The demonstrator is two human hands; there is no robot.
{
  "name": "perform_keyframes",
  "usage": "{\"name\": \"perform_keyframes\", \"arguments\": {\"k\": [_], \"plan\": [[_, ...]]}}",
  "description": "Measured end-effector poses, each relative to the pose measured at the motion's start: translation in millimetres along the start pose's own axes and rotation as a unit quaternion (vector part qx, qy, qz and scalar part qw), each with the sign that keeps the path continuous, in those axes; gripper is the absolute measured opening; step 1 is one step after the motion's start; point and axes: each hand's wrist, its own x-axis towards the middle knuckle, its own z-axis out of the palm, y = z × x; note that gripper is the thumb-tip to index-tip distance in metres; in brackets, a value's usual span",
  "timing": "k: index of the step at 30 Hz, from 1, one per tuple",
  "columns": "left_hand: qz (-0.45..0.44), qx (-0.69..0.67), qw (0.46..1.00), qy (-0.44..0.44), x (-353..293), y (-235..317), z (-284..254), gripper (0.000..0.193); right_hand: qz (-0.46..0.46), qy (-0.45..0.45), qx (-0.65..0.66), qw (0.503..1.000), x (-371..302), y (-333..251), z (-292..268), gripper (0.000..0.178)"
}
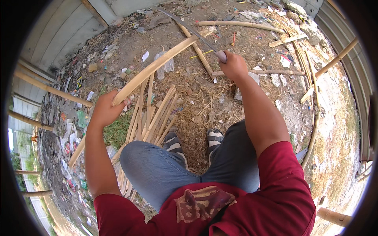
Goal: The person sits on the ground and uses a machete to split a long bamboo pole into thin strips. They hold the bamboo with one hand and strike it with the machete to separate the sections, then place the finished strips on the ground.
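My left hand [105, 109] is closed around the near end of a split bamboo strip [151, 67]. The strip slants up and away to the right. My right hand [234, 66] grips the handle of a machete [182, 23], its long dark blade reaching toward the far left. That blade crosses the strip's far end; whether it touches or has cut in, I cannot tell. Beneath the crossing, a bamboo piece [205, 63] lies on the ground. Several thin bamboo slats [159, 114] are piled beside my left knee.
A bamboo pole [244, 24] lies at the far side, and long thin pieces [309, 74] lie to the right. Plastic scraps [167, 64] and other litter cover the dirt. A grey wall [55, 35] stands at the left, a corrugated panel [342, 31] at the right.
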Motion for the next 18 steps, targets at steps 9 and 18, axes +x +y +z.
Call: {"name": "perform_keyframes", "arguments": {"k": [9,18], "plan": [[0.04,0.054,0.991,0.114,-61,5,1,0.021,-0.259,-0.101,-0.065,0.959,-38,-86,-15,0.018],[-0.062,0.029,0.99,0.119,-132,-7,-4,0.019,0.049,0.004,0.076,0.996,-19,-15,-19,0.027]]}}
